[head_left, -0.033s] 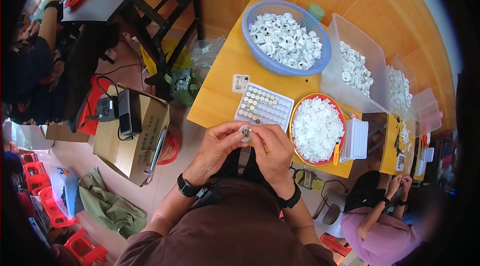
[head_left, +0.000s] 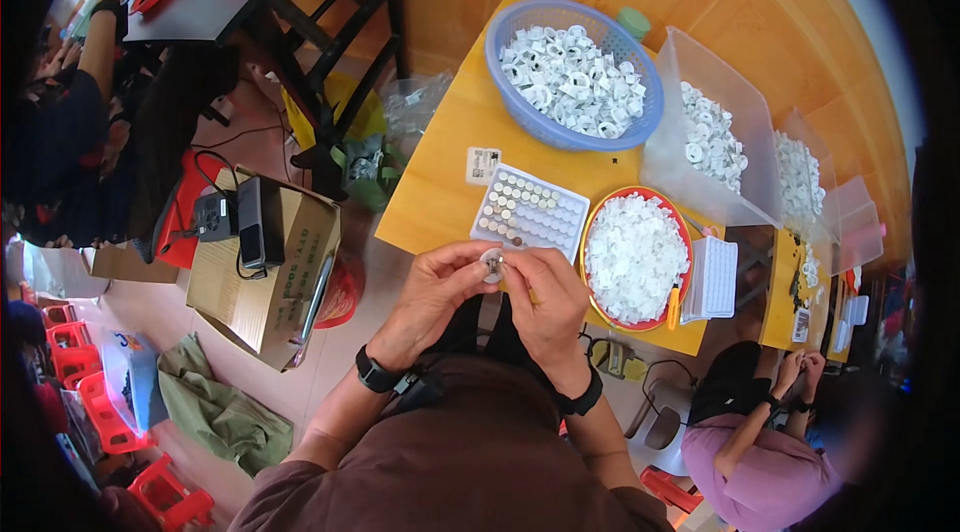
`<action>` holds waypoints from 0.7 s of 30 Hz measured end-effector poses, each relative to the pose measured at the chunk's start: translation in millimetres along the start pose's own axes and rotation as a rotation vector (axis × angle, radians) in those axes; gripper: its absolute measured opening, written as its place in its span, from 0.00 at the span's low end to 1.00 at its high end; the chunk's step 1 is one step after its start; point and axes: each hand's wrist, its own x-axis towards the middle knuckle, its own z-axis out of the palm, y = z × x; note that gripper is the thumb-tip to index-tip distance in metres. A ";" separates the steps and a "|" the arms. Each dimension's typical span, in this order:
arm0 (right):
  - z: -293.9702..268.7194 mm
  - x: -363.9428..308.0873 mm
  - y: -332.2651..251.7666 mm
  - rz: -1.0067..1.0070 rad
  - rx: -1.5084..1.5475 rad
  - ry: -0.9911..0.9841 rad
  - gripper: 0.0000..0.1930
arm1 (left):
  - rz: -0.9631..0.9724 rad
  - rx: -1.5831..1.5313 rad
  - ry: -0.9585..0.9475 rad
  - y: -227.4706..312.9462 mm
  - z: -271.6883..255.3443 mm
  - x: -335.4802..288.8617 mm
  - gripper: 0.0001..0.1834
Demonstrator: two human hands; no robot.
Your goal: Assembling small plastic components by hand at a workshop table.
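Between my two hands, just in front of the table's near edge, is a small round whitish plastic part (head_left: 492,265) with a darker middle. My left hand (head_left: 435,287) pinches it from the left with thumb and fingers. The fingertips of my right hand (head_left: 545,297) are closed on its right side, partly hiding it. Right beyond my hands lies a white tray (head_left: 563,224) with rows of round pockets, several holding silvery button cells (head_left: 510,194). To its right stands a round red-rimmed tray (head_left: 603,206) heaped with small translucent white pieces (head_left: 635,257).
On the yellow table (head_left: 430,182) stand a blue basket (head_left: 497,82) and a clear bin (head_left: 690,182), both full of white parts. An orange-handled cutter (head_left: 673,306) lies by a white tray stack (head_left: 712,277). A carton (head_left: 230,292) sits left. A co-worker (head_left: 760,452) sits right.
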 end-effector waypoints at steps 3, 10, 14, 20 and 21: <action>-2.9 -1.1 -2.5 -0.015 -0.032 -0.023 0.07 | 0.026 0.009 0.006 -0.3 2.2 -0.7 0.14; -3.2 -1.6 -2.6 -0.049 -0.011 -0.058 0.07 | 0.017 0.042 0.042 -0.3 -1.2 -1.3 0.12; -1.9 -3.4 2.5 -0.166 -0.100 -0.046 0.12 | 0.029 0.033 0.034 -0.5 1.4 -1.3 0.11; -1.1 -3.9 3.0 -0.173 -0.112 -0.056 0.11 | 0.034 0.055 0.042 -1.4 1.7 -0.6 0.11; -2.1 -3.6 2.7 -0.168 -0.112 -0.070 0.10 | 0.027 0.074 0.047 -1.4 1.9 -0.3 0.11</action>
